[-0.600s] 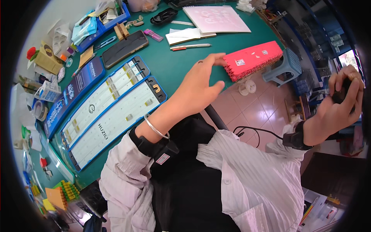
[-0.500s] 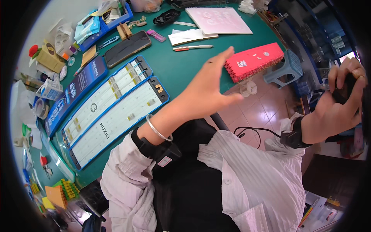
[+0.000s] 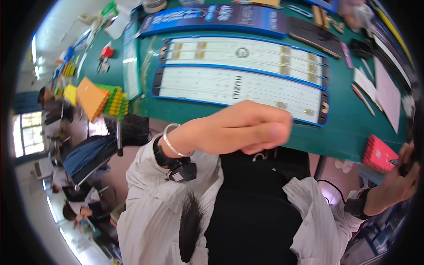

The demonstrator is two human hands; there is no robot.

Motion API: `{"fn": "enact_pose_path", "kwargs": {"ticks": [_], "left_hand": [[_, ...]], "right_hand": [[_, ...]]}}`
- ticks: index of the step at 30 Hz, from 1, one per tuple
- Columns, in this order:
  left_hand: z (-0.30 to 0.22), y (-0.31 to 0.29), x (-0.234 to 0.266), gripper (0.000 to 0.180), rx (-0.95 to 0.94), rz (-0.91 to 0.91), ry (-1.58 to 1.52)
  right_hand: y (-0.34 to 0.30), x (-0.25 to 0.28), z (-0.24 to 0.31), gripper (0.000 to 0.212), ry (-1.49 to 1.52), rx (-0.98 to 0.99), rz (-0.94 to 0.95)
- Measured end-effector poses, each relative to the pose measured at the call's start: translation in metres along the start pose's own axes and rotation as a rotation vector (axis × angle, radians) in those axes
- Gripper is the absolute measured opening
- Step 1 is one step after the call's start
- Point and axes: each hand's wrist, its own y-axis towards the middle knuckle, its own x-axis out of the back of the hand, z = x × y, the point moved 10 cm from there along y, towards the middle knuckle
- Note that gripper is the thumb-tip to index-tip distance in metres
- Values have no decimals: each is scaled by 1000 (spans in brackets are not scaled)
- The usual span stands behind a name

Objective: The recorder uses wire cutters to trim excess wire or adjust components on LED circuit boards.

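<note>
My left hand, a silver bangle at its wrist, is closed in front of the table's near edge. Below its curled fingertips shows a small pale curved shape; I cannot make out whether the hand holds it. At the far right, my right hand is closed around a dark object, partly lost in the picture's dark rim. Beyond my left hand, a long flat case lies open on the table, with two white panels, blue edges and small yellowish pieces. Near my right hand sits a red block with a notched edge.
The green table carries a blue printed box, a dark phone, a pen and a pink-covered notepad. Orange and green foam pieces are at the left. A folding chair and other people are further left.
The view has swung left, so the case now lies straight ahead. My left hand went from spread fingers to closed. My right hand still grips the dark object.
</note>
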Motion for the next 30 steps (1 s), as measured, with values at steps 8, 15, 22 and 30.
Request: {"fn": "enact_pose_path", "kwargs": {"ticks": [8, 15, 22, 30], "left_hand": [[18, -146, 107, 31, -120, -626, 85], [-8, -224, 168, 14, -186, -1161, 695], [-17, -250, 174, 10, -102, -1536, 1213], [1, -254, 183, 12, -151, -1622, 1032]], "right_hand": [[-29, -187, -83, 17, 203, -423, 246], [-65, -290, -87, 16, 490, -707, 516], [-107, -348, -80, 10, 610, -896, 845], [-113, -353, -79, 9, 624, -855, 886]]}}
